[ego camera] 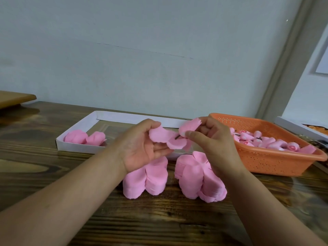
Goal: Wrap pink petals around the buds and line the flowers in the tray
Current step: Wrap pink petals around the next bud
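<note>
Head view: your left hand [142, 148] and right hand [211, 139] both pinch one pink petal piece [170, 139] above the white tray [79, 148], two finished flowers [85, 138] in its left end. Petal stacks [198, 178] sit near the counter [53, 157] middle, orange basket [275, 162] of buds [266, 141] at right.

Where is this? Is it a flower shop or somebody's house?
Probably a craft table in a home or small workshop, against a plain wall. Clues: stacks of pink petals on the wooden table, an orange basket of buds, and a white tray with finished flowers.
</note>
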The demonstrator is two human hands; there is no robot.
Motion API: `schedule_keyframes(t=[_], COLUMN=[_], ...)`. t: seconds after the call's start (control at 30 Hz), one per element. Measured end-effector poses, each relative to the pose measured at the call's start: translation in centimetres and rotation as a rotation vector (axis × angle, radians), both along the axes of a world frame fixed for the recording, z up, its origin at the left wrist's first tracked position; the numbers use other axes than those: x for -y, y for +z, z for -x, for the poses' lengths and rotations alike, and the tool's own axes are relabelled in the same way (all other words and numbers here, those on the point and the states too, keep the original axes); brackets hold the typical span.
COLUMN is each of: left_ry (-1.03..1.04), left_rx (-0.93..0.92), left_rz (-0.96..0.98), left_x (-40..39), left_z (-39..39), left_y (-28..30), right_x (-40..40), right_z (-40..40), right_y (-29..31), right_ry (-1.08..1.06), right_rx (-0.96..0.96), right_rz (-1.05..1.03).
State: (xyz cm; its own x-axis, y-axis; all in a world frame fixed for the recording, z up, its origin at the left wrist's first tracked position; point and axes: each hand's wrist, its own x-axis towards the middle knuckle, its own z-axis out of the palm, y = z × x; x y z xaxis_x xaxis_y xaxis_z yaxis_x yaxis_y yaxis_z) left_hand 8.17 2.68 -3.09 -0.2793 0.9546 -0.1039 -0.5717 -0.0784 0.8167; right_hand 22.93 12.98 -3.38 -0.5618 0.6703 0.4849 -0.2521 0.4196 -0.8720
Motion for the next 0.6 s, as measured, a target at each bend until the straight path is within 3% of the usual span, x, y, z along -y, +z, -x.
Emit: schedule_keyframes(t=[0.23, 0.43, 0.6], left_ry=[0.101, 0.196, 0.241], left_rx=[0.158, -0.043, -0.165], left_rz=[0.018, 0.075, 0.073], left_x=[0.0, 0.2, 0.3], left_z=[-1.0, -1.3, -1.5], left_y=[-0.8, -0.8, -0.7], right_x=[0.9, 1.2, 0.8], right_z=[0.4, 0.5, 0.2], right_y=[0.1, 0.0, 0.1], right_ry=[0.043, 0.001, -0.065], right_rx=[-0.024, 0.025, -0.050], right_rz=[-0.035, -0.145, -0.133])
